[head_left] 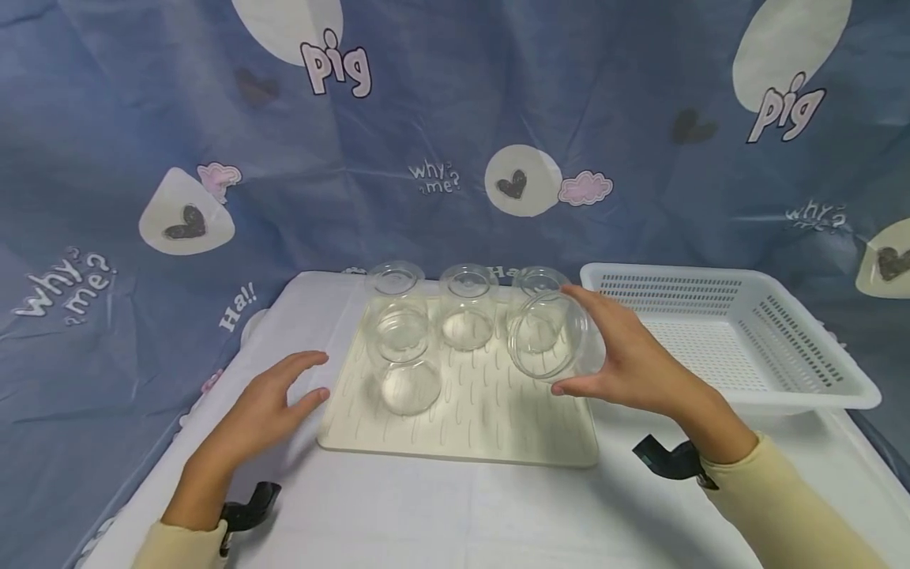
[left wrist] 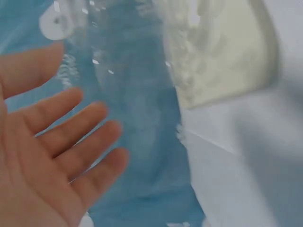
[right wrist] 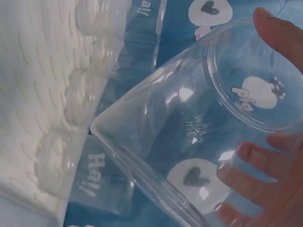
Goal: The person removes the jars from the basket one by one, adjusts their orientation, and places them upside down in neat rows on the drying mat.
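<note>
My right hand [head_left: 633, 359] holds a clear cup [head_left: 549, 336] by its side, tilted, above the right part of a cream ribbed mat [head_left: 483, 431]. In the right wrist view, thumb and fingers curve around one end of this cup [right wrist: 161, 113], and its other end points down to the left. Several similar clear cups stand on the mat, among them a middle one [head_left: 467, 312] and a front left one [head_left: 408, 379]. Left of the mat, my left hand [head_left: 263, 407] hovers with fingers apart and nothing in it; its palm shows in the left wrist view.
A white perforated basket [head_left: 810, 336] stands right of the mat, close to my right hand. White cloth [head_left: 398, 506] covers the table. Behind it hangs a blue printed curtain [head_left: 426, 103]. Dark straps [head_left: 252, 506] sit at both wrists.
</note>
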The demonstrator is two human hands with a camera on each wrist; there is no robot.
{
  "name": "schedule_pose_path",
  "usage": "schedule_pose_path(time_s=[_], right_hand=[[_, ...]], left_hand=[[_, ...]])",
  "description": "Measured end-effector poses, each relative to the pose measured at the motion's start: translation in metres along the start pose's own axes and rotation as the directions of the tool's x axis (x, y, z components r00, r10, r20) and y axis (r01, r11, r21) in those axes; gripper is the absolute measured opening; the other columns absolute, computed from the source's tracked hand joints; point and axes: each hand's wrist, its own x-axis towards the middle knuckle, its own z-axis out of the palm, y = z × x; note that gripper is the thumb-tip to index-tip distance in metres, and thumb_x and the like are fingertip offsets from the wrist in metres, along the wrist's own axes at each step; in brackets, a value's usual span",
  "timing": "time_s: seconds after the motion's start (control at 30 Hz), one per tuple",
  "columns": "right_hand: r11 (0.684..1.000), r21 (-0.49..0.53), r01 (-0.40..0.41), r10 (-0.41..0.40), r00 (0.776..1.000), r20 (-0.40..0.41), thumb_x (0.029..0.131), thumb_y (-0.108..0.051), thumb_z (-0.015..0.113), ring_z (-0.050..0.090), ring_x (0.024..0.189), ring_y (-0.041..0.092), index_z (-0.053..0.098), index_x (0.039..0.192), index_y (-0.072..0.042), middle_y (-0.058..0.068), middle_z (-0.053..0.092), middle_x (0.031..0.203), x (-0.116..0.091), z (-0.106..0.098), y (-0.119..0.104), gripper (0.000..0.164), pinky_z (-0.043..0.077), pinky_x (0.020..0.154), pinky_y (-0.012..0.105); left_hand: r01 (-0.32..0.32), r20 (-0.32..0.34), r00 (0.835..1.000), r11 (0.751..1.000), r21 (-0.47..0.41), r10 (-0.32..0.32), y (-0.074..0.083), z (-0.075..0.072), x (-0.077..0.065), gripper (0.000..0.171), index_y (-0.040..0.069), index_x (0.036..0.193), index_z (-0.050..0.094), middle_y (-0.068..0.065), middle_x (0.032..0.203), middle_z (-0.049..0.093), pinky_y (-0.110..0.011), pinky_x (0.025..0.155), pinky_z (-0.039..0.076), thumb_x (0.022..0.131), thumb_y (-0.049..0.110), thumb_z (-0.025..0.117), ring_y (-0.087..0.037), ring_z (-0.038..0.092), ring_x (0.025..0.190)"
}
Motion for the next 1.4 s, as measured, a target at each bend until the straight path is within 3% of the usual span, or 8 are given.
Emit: schedule_pose_path(time_s=[0.1,0.2,0.27,0.33,0.4,0.6,0.83,1.4], right_hand=[[1.000,0.015,-0.019,0.018,1.000,0.004,0.061,-0.036,0.094,0.040,0.140,0.041,0.032,0.153,-0.007,0.015,0.043,0.154,0.001,0.007,0.002,0.115,0.033,0.111,0.065],[0.998,0.048,-0.037,0.038,0.999,-0.004,0.060,-0.037,0.095,0.040,0.141,0.038,0.033,0.153,-0.009,0.013,0.043,0.154,0.001,0.016,0.003,0.115,0.033,0.112,0.064],[0.996,0.074,-0.049,0.050,0.999,-0.014,0.060,-0.038,0.095,0.039,0.143,0.037,0.033,0.153,-0.011,0.011,0.042,0.155,0.002,0.023,0.002,0.115,0.032,0.113,0.063],[0.994,0.096,-0.056,0.059,0.998,-0.027,0.059,-0.038,0.095,0.038,0.144,0.037,0.033,0.153,-0.013,0.011,0.042,0.156,0.002,0.029,0.000,0.116,0.031,0.113,0.064],[0.992,0.114,-0.061,0.066,0.997,-0.035,0.059,-0.039,0.095,0.038,0.144,0.036,0.033,0.154,-0.014,0.010,0.042,0.156,0.002,0.035,-0.001,0.116,0.032,0.113,0.063],[0.990,0.130,-0.054,0.059,0.998,-0.033,0.060,-0.039,0.094,0.041,0.142,0.035,0.031,0.155,-0.016,0.011,0.044,0.155,0.001,0.047,-0.004,0.116,0.036,0.113,0.061],[0.989,0.139,-0.043,0.045,0.999,-0.006,0.060,-0.039,0.095,0.042,0.142,0.034,0.031,0.155,-0.016,0.009,0.044,0.154,-0.002,0.050,-0.007,0.116,0.038,0.112,0.060],[0.995,0.018,0.100,-0.098,0.992,-0.083,0.063,-0.045,0.092,0.046,0.138,0.031,0.034,0.153,-0.012,0.008,0.049,0.151,-0.008,0.050,-0.021,0.112,0.036,0.111,0.058]], left_hand=[[-0.069,-0.178,0.982,0.998,-0.012,0.066,0.014,0.002,0.007,0.048,0.003,0.133,0.057,-0.017,0.138,0.058,-0.045,0.105,0.046,0.087,0.008,0.073,-0.038,0.054,0.129],[-0.159,-0.322,0.938,0.985,-0.062,0.131,0.035,0.005,0.016,0.050,0.001,0.130,0.060,-0.015,0.139,0.058,-0.019,0.104,0.043,0.082,0.000,0.075,-0.034,0.054,0.128],[-0.229,-0.372,0.911,0.969,-0.095,0.178,0.052,0.007,0.021,0.053,0.000,0.129,0.060,-0.014,0.139,0.057,-0.007,0.105,0.035,0.079,-0.003,0.076,-0.033,0.054,0.128],[-0.293,-0.382,0.895,0.950,-0.112,0.231,0.068,0.012,0.026,0.055,0.000,0.131,0.059,-0.014,0.140,0.057,-0.007,0.110,0.032,0.079,-0.002,0.077,-0.032,0.053,0.130],[-0.336,-0.356,0.892,0.936,-0.110,0.278,0.085,0.017,0.030,0.057,0.002,0.133,0.058,-0.013,0.142,0.056,-0.017,0.115,0.034,0.080,0.003,0.078,-0.031,0.052,0.132],[-0.369,-0.200,0.919,0.920,-0.134,0.340,0.121,0.039,0.039,0.061,0.009,0.139,0.053,-0.006,0.149,0.049,-0.049,0.111,0.043,0.085,0.020,0.079,-0.025,0.046,0.140],[-0.348,-0.080,0.937,0.922,-0.171,0.339,0.136,0.059,0.044,0.060,0.014,0.142,0.051,-0.001,0.152,0.046,-0.047,0.114,0.041,0.089,0.028,0.075,-0.020,0.042,0.142],[-0.321,-0.011,0.944,0.914,-0.250,0.329,0.160,0.079,0.060,0.085,0.014,0.155,0.032,0.000,0.161,0.031,-0.049,0.119,0.036,0.086,0.036,0.077,-0.020,0.032,0.150]])
